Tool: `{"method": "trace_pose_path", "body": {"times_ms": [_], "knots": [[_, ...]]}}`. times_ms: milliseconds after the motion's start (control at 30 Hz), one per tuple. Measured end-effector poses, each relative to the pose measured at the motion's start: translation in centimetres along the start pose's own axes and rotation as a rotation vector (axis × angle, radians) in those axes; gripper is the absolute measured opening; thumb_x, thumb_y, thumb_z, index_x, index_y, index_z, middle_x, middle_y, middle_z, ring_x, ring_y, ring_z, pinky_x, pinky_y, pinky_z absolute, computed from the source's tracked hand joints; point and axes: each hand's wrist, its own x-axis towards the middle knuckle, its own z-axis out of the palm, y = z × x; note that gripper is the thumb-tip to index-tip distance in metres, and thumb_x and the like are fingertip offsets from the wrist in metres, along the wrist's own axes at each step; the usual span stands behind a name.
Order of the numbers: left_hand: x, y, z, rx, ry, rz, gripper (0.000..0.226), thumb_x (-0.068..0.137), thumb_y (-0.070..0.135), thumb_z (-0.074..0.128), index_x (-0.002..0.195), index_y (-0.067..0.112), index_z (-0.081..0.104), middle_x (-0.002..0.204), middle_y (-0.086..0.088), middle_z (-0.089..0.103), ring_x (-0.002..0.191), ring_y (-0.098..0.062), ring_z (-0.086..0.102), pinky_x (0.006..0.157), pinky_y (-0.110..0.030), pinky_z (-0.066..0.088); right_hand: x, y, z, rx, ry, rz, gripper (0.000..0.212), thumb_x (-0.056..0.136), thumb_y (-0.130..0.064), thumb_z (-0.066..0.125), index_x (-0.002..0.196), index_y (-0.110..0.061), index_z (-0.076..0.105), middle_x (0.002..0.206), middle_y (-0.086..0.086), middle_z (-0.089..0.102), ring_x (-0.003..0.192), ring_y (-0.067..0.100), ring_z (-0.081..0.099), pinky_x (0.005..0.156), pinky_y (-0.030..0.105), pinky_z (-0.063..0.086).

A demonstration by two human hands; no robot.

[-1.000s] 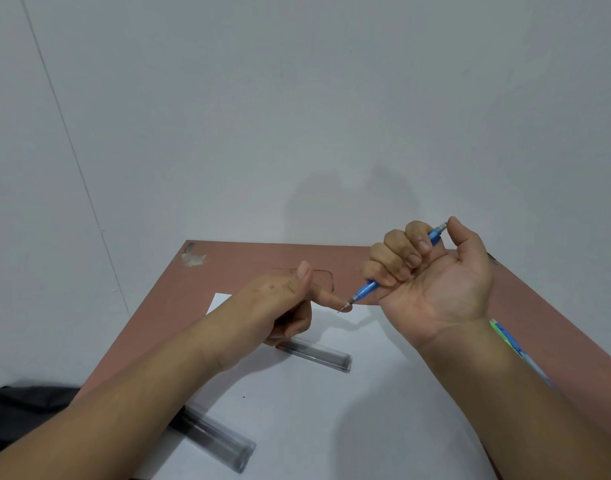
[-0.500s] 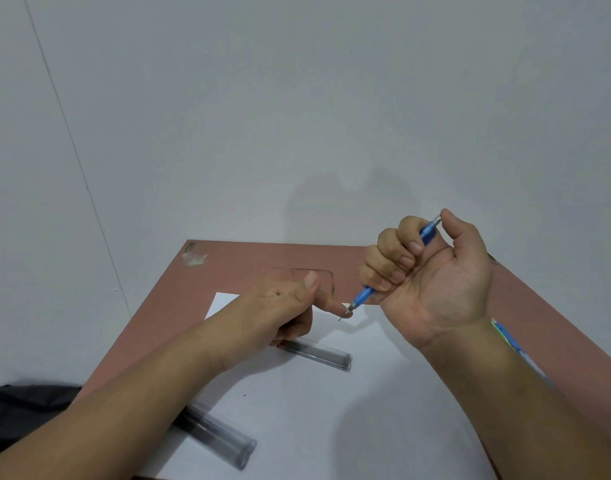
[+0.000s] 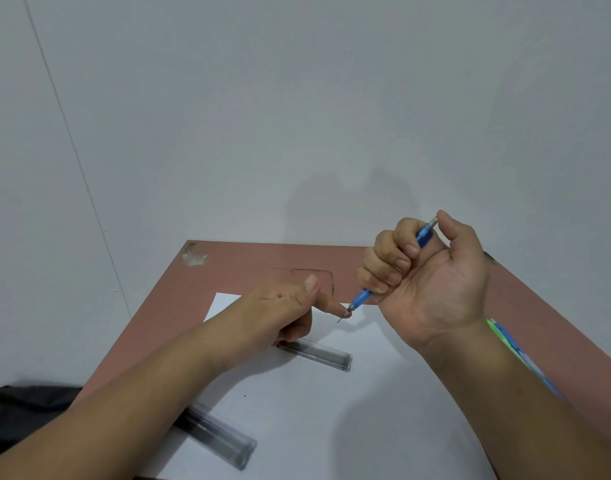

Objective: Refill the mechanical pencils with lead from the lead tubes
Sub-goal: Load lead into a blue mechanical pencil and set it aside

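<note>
Head view: right hand [image 3: 432,275] fists slim blue plastic pencil [image 3: 361,296]; left hand [image 3: 286,315], forefinger out, holds nothing.

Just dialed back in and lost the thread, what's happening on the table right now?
A person is refilling a blue mechanical pencil. The right hand grips it in a fist, thumb at the button end, tip angled down to the left. The left hand points its index finger at the tip, where a short bit of lead sticks out. Two clear lead tubes lie on the white paper, and more pencils wait beside the right forearm.
</note>
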Motion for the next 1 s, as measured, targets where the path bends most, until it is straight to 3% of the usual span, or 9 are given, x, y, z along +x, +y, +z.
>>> {"method": "trace_pose_path", "body": {"times_ms": [233,367,500,633,800,1000], "knots": [[0.1,-0.2,-0.1,-0.037,0.029,0.032,0.049,0.089,0.070,0.042,0.111,0.041,0.075,0.065,0.002,0.040,0.059,-0.011,0.035,0.057,-0.021,0.033,0.2,-0.2,-0.4,0.085,0.058,-0.002,0.034,0.084,-0.040,0.042,0.062,-0.016,0.030,0.060,0.000,0.024,0.050,0.017,0.021,0.050,0.030,0.025],[0.2,-0.4,0.2,-0.003,0.048,0.087,0.025,0.093,0.042,0.060,0.114,0.048,0.072,0.067,0.006,0.039,0.065,-0.028,0.033,0.062,-0.030,0.032,0.3,-0.3,-0.7,0.148,0.097,-0.007,0.035,0.089,-0.040,0.037,0.063,-0.018,0.029,0.060,-0.001,0.024,0.050,0.017,0.022,0.049,0.030,0.027],[0.3,-0.9,0.3,0.093,0.103,0.133,0.035,0.095,0.017,0.069,0.121,0.040,0.070,0.064,0.010,0.045,0.058,-0.006,0.042,0.062,-0.013,0.038,0.3,-0.2,-0.8,0.202,0.086,0.016,0.041,0.094,-0.044,0.035,0.063,-0.017,0.032,0.060,-0.001,0.026,0.050,0.016,0.023,0.048,0.030,0.029],[0.4,-1.1,0.3,0.138,0.136,0.119,0.041,0.093,0.018,0.072,0.130,0.035,0.064,0.062,0.018,0.047,0.060,-0.004,0.045,0.066,-0.013,0.040,0.3,-0.1,-0.9,0.228,0.082,0.029,0.042,0.094,-0.045,0.035,0.063,-0.017,0.034,0.060,-0.001,0.027,0.050,0.016,0.025,0.049,0.030,0.030],[0.5,-0.9,0.4,0.175,0.164,0.166,0.044,0.085,0.032,0.070,0.128,0.039,0.063,0.061,0.016,0.047,0.058,-0.007,0.043,0.062,-0.019,0.041,0.4,-0.2,-1.0,0.231,0.085,0.018,0.034,0.091,-0.038,0.036,0.064,-0.017,0.031,0.061,-0.002,0.026,0.051,0.017,0.024,0.048,0.030,0.030],[0.5,-0.8,0.4,0.188,0.173,0.194,0.043,0.087,0.030,0.071,0.128,0.037,0.063,0.063,0.012,0.048,0.059,-0.009,0.044,0.061,-0.023,0.044,0.4,-0.2,-1.0,0.242,0.084,0.016,0.040,0.094,-0.043,0.035,0.063,-0.017,0.033,0.060,-0.002,0.026,0.050,0.016,0.024,0.049,0.029,0.028]]}}
